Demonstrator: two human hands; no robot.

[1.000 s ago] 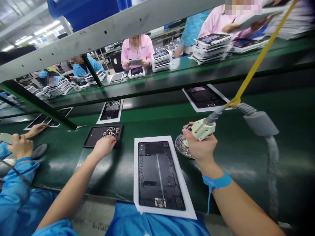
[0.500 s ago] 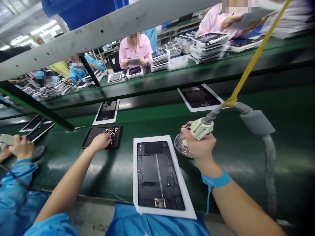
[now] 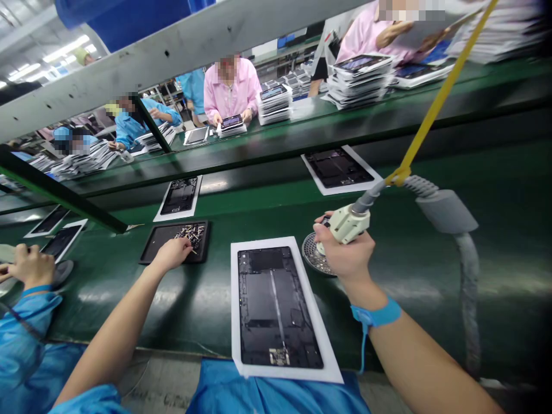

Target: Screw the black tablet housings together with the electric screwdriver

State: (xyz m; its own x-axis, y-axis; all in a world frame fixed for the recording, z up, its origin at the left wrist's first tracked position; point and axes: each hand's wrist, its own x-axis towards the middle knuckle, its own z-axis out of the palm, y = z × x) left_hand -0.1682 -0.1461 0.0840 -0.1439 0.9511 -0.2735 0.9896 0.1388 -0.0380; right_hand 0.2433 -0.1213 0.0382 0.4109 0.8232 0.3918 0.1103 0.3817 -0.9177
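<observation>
From the head view, an open tablet housing (image 3: pixel 259 299) lies before me on a white sheet (image 3: pixel 330 371); it looks partly assembled, with ribbon (image 3: pixel 275 299) and board (image 3: pixel 279 356) inside, no cover on. Left of the housing, my left hand (image 3: pixel 171 254) touches small parts (image 3: pixel 196 233) in a black tray (image 3: pixel 155 244); I cannot tell if it pinches any. Right of the housing, my right hand (image 3: pixel 351 259) wraps firmly round a pale corded tool (image 3: pixel 350 223) above a round dish (image 3: pixel 307 253).

At four o'clock, the right hand (image 3: pixel 350 256) partly hides a round perforated grey dish (image 3: pixel 314 259); whether the left hand (image 3: pixel 173 253), at eight, grips anything is unclear; at eleven, a blue plastic bin (image 3: pixel 125 26) is cropped.
</observation>
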